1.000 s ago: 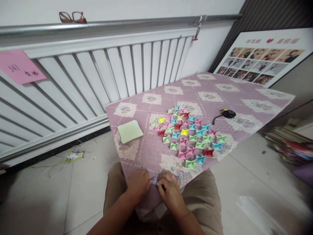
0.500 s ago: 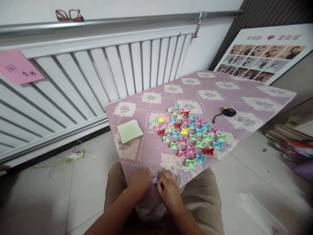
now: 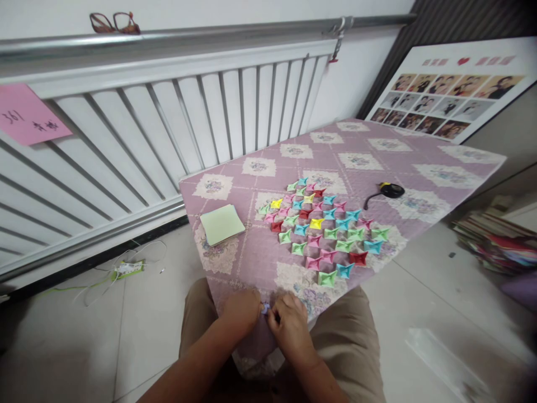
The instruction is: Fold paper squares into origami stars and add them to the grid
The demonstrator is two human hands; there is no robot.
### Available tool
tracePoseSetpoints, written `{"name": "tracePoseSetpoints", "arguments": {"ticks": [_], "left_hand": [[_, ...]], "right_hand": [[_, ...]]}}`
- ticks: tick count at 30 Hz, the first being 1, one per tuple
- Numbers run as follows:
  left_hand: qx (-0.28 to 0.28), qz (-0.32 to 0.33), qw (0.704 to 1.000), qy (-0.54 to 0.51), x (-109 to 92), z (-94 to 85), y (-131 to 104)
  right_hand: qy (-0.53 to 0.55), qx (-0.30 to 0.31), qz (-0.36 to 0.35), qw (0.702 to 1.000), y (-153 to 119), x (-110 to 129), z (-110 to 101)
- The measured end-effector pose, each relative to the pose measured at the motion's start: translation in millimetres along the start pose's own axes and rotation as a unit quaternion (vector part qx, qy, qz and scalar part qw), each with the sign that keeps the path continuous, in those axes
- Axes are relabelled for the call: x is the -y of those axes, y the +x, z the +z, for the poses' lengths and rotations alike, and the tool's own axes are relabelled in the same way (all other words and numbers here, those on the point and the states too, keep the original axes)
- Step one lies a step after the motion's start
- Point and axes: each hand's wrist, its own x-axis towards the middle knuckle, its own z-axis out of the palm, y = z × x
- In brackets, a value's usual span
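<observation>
Between my two hands, near the front corner of the table, is a small light-purple piece of folded paper (image 3: 265, 308). My left hand (image 3: 243, 309) is closed on its left side, and my right hand (image 3: 290, 320) pinches it from the right. The fingers cover most of the paper, so its full shape is hidden. Beyond my hands stand rows of small folded paper pieces (image 3: 316, 224) in green, pink, blue, red and yellow, each with pointed corners. A stack of pale green paper sheets (image 3: 222, 225) lies to the left.
A purple floral cloth (image 3: 251, 263) covers the table. A black and yellow tape measure (image 3: 391, 190) lies at the right. A white radiator (image 3: 235, 112) runs behind, with glasses (image 3: 114, 23) on the pipe above. A power strip (image 3: 128, 269) lies on the floor at left.
The folded paper between my fingers has shifted very slightly, with both hands still on it. The camera view has moved a little; the table's things stay in place.
</observation>
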Motion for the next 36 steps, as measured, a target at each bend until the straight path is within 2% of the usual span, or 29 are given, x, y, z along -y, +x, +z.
{"name": "tracePoseSetpoints", "arguments": {"ticks": [7, 13, 18, 22, 28, 32, 36], "left_hand": [[-0.010, -0.002, 1.000, -0.007, 3, 1.7, -1], [-0.054, 0.006, 0.999, 0.001, 12, 10.6, 1], [-0.104, 0.106, 0.988, 0.028, 9, 25.1, -5], [-0.170, 0.188, 0.966, 0.054, 9, 37.7, -9], [-0.245, 0.226, 0.938, 0.095, 20, 50.1, -13], [-0.250, 0.252, 0.928, 0.116, 27, 50.3, -21], [-0.228, 0.276, 0.926, 0.121, 32, 44.8, -26]], "right_hand": [[0.016, -0.012, 0.006, 1.000, -2, 0, 0], [0.000, 0.011, 0.014, 1.000, -4, 2, 1], [0.012, 0.004, 0.010, 1.000, -4, 1, 1], [0.019, 0.004, -0.020, 1.000, -6, -4, -1], [0.008, -0.004, -0.120, 0.993, -23, -15, -6], [-0.060, -0.017, -0.166, 0.984, -35, -17, -5], [-0.111, 0.000, -0.157, 0.981, -39, -16, -5]]}}
